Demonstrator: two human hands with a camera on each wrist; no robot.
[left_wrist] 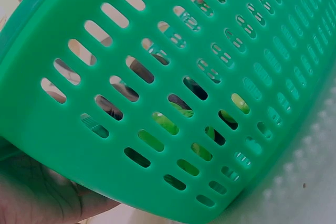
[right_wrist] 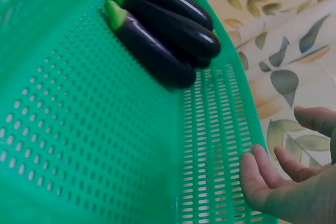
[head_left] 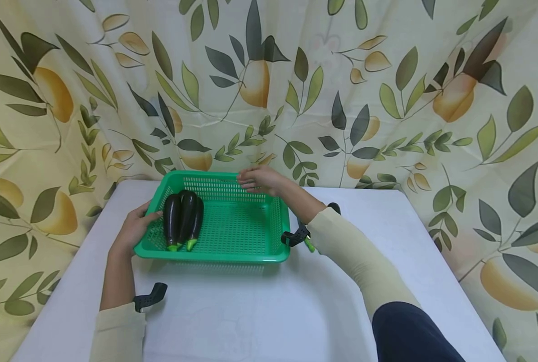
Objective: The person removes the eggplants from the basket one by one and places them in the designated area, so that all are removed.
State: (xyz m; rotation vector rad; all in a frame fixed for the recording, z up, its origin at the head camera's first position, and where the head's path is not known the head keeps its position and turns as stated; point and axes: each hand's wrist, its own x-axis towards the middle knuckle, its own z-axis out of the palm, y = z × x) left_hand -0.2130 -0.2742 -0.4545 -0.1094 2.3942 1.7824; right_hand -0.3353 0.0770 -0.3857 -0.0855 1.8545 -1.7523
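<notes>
A green plastic basket (head_left: pixel 223 256) with slotted sides sits near the back of the table. Three dark purple eggplants (head_left: pixel 186 216) lie side by side along its left end, green stems toward the person. My left hand (head_left: pixel 132 227) grips the basket's left rim, thumb over the edge; in the left wrist view the basket wall (left_wrist: pixel 58 140) hides most of that hand. Over the back right part of the rim is my right hand (head_left: pixel 261 180), its fingers loosely extended. In the right wrist view this hand (right_wrist: pixel 289 187) is beside the rim, holding nothing.
Right of the basket, another eggplant's green stem (head_left: pixel 309 245) shows past the right forearm, which hides most of it. A white-covered table (head_left: pixel 233 322) lies beneath. Behind it hangs a curtain (head_left: pixel 305 115) printed with leaves and fruit.
</notes>
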